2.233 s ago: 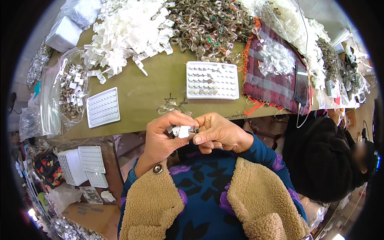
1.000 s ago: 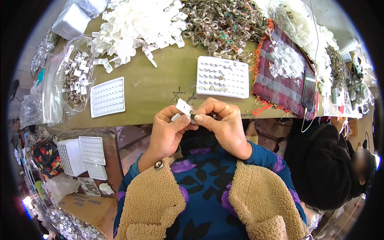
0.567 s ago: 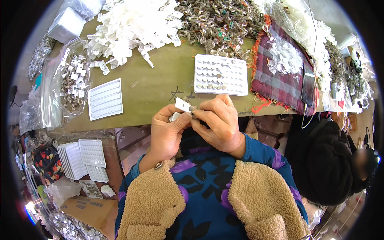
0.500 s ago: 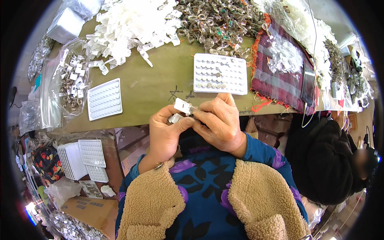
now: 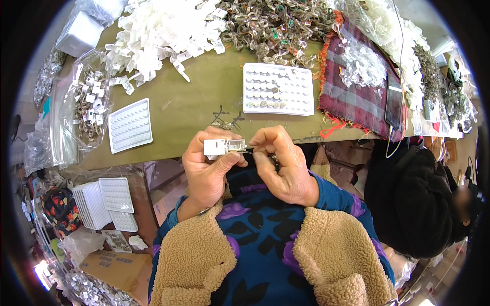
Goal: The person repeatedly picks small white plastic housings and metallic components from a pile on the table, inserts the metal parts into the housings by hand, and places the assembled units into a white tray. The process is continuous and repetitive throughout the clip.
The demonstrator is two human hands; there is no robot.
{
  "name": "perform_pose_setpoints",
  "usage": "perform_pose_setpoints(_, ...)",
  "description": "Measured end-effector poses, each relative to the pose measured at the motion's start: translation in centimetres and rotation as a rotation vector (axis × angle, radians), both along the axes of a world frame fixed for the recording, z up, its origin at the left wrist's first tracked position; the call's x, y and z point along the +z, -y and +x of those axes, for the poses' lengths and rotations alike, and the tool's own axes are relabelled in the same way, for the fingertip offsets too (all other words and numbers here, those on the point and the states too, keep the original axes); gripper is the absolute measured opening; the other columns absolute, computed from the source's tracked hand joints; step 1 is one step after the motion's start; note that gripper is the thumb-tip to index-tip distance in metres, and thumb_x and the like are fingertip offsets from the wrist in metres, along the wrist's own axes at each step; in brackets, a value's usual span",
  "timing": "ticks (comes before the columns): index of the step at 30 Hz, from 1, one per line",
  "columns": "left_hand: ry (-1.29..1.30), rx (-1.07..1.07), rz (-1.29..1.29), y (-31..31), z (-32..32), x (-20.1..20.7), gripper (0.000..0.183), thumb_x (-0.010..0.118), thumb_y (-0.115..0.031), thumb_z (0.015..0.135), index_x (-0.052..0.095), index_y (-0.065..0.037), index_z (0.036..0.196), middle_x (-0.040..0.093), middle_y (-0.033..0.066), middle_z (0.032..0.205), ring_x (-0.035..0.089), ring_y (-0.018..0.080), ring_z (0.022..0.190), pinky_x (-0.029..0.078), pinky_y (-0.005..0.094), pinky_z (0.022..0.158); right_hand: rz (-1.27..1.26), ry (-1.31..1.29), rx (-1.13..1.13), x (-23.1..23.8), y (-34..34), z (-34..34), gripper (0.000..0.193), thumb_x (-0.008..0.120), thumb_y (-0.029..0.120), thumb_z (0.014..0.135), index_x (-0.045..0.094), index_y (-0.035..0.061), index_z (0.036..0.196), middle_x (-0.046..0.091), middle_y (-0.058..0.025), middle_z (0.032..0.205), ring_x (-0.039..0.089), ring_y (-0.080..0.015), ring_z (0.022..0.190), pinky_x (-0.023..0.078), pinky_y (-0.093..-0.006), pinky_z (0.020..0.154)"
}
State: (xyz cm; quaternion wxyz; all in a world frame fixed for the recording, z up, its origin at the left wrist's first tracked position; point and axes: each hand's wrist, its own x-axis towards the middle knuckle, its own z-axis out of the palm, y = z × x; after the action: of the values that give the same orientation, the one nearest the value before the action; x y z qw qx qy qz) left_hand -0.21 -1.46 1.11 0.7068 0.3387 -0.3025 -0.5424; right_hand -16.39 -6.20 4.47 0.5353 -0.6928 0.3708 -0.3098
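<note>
Both hands pinch: our left hand (image 5: 206, 171) grips the small white plastic clip (image 5: 223, 147), light, stiff, best held by its edges, while our right hand (image 5: 283, 166) closes on its end.

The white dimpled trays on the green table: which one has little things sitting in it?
The right tray, beside the plaid cloth. Some dimples hold small round pieces; the left tray looks empty.

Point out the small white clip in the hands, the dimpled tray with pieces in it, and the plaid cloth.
small white clip (image 5: 215, 147), head view, its white body.
dimpled tray (image 5: 278, 92), head view, its middle rows.
plaid cloth (image 5: 352, 99), head view, bare lower part.
</note>
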Motion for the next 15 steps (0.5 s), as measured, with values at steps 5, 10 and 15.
perform_pose_setpoints(5,0.084,0.030,-0.032,0.0,0.0,-0.2,0.022,0.072,0.001,0.087,0.056,0.002,0.102,0.061,0.0138,0.106,0.066,0.0158,0.084,0.061,0.0289,0.072,-0.316,0.015,-0.037,-0.5,0.7,0.4,0.021,0.068,-0.005,0.077,0.061,0.0032,0.095,0.055,-0.0080,0.073,0.051,-0.0258,0.067,0.044,-0.0355,0.066)
perform_pose_setpoints(10,0.357,0.073,-0.093,0.0,0.3,-0.4,0.022,0.073,0.001,0.086,0.057,0.002,0.100,0.061,0.0138,0.105,0.066,0.0172,0.086,0.061,0.0292,0.073,-0.520,-0.021,-0.068,-0.9,1.3,0.5,0.019,0.070,-0.005,0.072,0.062,0.0043,0.087,0.055,-0.0070,0.069,0.051,-0.0287,0.068,0.044,-0.0375,0.069)
perform_pose_setpoints(15,0.259,0.078,-0.107,-0.1,-0.3,-0.3,0.023,0.073,0.001,0.086,0.057,0.002,0.102,0.062,0.0135,0.104,0.066,0.0162,0.085,0.061,0.0298,0.072,-0.085,-0.029,-0.052,-0.4,1.2,0.0,0.008,0.069,0.002,0.082,0.064,0.0013,0.088,0.059,-0.0033,0.069,0.054,-0.0131,0.062,0.043,-0.0285,0.058)
